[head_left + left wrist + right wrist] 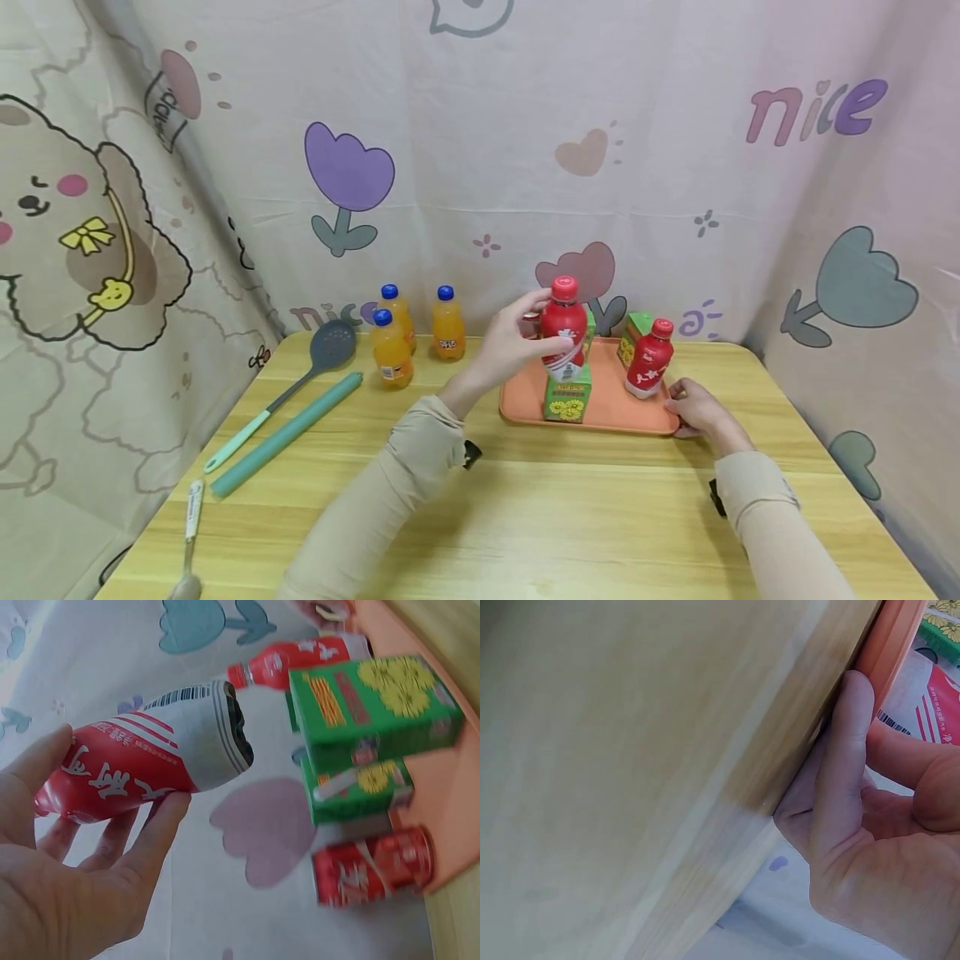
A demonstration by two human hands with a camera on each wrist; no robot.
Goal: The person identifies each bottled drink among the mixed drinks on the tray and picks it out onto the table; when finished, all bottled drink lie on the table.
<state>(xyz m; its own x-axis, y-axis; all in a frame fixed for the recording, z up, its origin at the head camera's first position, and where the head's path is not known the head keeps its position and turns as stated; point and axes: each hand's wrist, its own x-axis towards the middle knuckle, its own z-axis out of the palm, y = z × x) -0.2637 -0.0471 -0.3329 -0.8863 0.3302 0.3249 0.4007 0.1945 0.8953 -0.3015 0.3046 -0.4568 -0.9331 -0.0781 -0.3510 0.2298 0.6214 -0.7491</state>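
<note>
My left hand [512,337] grips a red-and-white plastic bottle [564,321] around its body, holding it upright above the orange tray [615,408]. In the left wrist view the same bottle [142,754] shows its dark base, apart from the boxes. At the tray's front right corner, my right hand [701,408] pinches the rim between thumb and fingers. On the tray stand a second red bottle [649,360], green drink boxes with yellow flowers [567,398] and a red can [373,866]. In the head view my left hand and the held bottle partly hide the can and a rear box.
Several orange drink bottles with blue caps [393,354] stand left of the tray. Farther left lie a slotted skimmer [332,345], a green rod [288,433] and a white-handled spoon [193,512]. A printed curtain [480,167] hangs behind the wooden table [540,508].
</note>
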